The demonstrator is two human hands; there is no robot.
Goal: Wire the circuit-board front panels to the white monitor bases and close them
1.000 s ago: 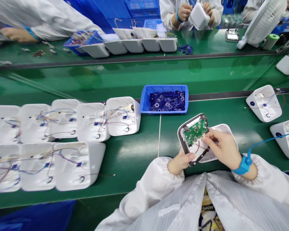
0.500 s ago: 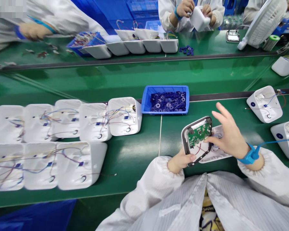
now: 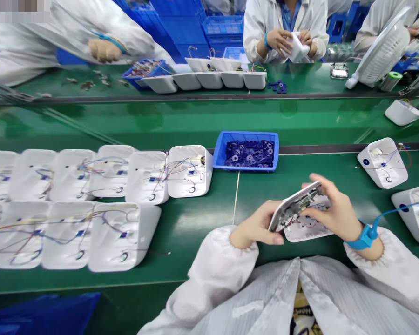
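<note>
My left hand (image 3: 260, 223) grips the lower left side of a white cover panel with a green circuit board (image 3: 295, 204), its thumb along the near edge. The panel is tilted, and its board side is seen at a slant. My right hand (image 3: 333, 207) is at the panel's right end, fingers behind the top corner and thumb on the board side; a blue wrist strap (image 3: 365, 235) circles that wrist. Under the panel a white housing (image 3: 300, 235) with wires inside lies on the green bench, partly hidden by the panel and my right hand.
A blue bin (image 3: 216, 158) of dark blue washers stands ahead. Rows of white housings (image 3: 150, 228) with loose wires fill the left; more housings (image 3: 393, 163) lie right. The strap's blue cord (image 3: 401, 207) runs right. Across the bench, a co-worker's hands (image 3: 279, 42) hold a white part beside a fan (image 3: 384, 51).
The panel has tilted from facing me to a steeper slant. My right hand has moved from spread fingers beside the board to a grip on the panel's right end. The view has shifted slightly.
</note>
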